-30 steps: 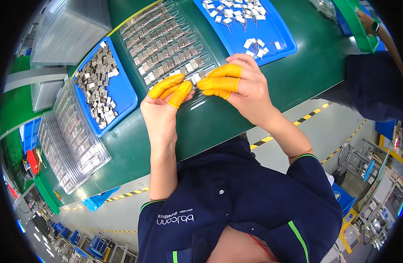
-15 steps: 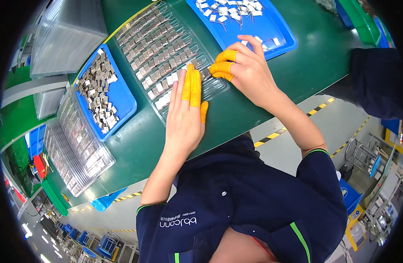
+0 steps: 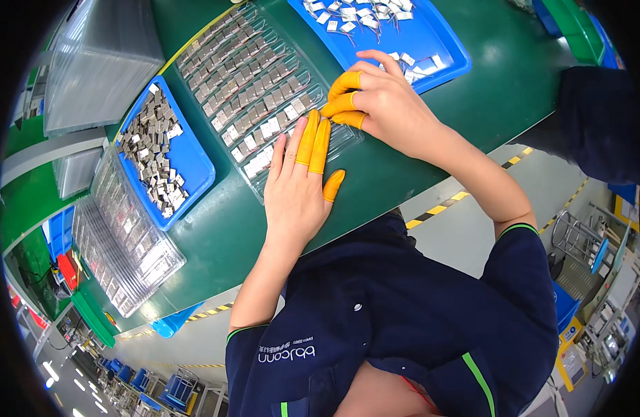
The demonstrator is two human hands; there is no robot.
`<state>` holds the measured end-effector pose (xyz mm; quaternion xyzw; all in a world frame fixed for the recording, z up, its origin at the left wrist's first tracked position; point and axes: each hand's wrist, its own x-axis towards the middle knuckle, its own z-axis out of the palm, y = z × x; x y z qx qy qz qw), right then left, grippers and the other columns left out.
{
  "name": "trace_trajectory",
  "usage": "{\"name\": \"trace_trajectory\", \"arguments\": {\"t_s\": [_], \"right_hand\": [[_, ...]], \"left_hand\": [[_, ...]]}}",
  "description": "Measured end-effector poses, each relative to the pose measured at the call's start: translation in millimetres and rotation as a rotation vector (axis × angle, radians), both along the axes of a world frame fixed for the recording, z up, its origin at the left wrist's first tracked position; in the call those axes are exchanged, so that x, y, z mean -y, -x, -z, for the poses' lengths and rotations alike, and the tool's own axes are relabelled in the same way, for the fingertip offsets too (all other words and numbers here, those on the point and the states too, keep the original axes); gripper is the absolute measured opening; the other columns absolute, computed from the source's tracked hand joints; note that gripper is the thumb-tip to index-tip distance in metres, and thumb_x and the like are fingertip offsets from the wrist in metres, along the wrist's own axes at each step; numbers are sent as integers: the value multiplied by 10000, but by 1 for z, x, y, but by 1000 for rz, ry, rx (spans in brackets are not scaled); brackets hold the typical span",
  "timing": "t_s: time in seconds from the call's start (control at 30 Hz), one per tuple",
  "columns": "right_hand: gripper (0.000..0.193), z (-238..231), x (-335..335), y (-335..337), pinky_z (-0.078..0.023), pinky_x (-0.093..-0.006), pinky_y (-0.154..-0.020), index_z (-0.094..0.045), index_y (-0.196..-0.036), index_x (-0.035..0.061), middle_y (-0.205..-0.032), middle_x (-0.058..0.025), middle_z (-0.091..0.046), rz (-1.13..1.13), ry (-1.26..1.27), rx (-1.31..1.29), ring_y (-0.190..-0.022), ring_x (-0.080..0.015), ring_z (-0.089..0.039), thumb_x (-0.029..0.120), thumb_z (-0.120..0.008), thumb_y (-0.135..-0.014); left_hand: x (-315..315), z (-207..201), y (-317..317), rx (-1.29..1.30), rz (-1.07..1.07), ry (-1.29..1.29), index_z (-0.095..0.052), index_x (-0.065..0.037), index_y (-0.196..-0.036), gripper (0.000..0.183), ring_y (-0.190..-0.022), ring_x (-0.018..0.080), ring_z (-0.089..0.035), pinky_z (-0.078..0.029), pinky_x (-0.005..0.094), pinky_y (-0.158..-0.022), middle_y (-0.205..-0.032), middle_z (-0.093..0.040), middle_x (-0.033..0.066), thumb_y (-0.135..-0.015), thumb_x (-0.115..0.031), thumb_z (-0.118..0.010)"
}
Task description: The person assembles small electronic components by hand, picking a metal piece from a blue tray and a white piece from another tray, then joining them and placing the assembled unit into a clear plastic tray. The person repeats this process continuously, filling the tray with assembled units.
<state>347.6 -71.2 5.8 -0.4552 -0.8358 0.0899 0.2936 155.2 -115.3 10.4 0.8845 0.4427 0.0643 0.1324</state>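
A clear plastic blister tray (image 3: 347, 142) lies on the green table, its rows filled with small grey and white rectangular cells with thin wires. My left hand (image 3: 297, 201) rests flat across the tray's near rows, fingers stretched out and thumb apart, covering some cells. Yellow finger cots cover several of its fingertips. Just right of those fingertips, my right hand (image 3: 393, 108) bends over the tray's right edge. Its yellow-covered fingers are drawn together at the row end, and whatever they pinch is hidden; another finger is raised.
A blue tray (image 3: 201, 163) of loose grey and white cells stands left. Another blue tray (image 3: 455, 66), with white wired pieces, stands at the far right. Stacked clear blister trays (image 3: 135, 260) sit at the table's left end; taller clear stacks (image 3: 104, 69) stand behind. A dark-sleeved person (image 3: 601, 132) is at right.
My right hand has shifted slightly left, closer to the left fingertips. My left hand has slid slightly toward me, and its thumb has spread outward.
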Motion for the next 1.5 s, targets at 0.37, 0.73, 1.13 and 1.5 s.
{"name": "trace_trajectory", "arguments": {"t_s": [0.37,0.73,1.13,1.5], "right_hand": [[140,-2,21,-2,-337,-412,-998,-688,-768,34,-899,-43,-619,113,-89,75,-978,-189,-525,98,-706,-644],[201,-8,17,5,-397,-377,-947,-688,-891,73,-998,-50,-608,71,53,67,-943,-212,-556,55,-699,-691],[503,-28,-2,-50,-493,-377,-715,-577,-1081,-10,-998,-189,-573,583,204,222,-795,-274,-594,158,-777,-651],[355,-17,-59,-47,-468,-356,-756,-604,-1046,40,-1002,-144,-574,481,78,106,-891,-271,-566,158,-720,-732]], "left_hand": [[1,1,0,10,-10,7,-358,-38,-1335,603,-1333,248,-267,-175,402,-1103,-1388,-361,118,-820,-264,-576],[0,2,3,71,-1,4,-378,-37,-1322,590,-1328,250,-277,-184,409,-1100,-1370,-387,120,-818,-262,-586],[1,4,4,89,-6,-26,-365,-37,-1335,653,-1337,260,-256,-200,427,-1095,-1377,-371,128,-793,-298,-621],[-24,-10,110,540,-659,-225,-575,-80,-1169,414,-1065,289,-522,-408,373,-910,-1118,-586,121,-774,-150,-675]]}}
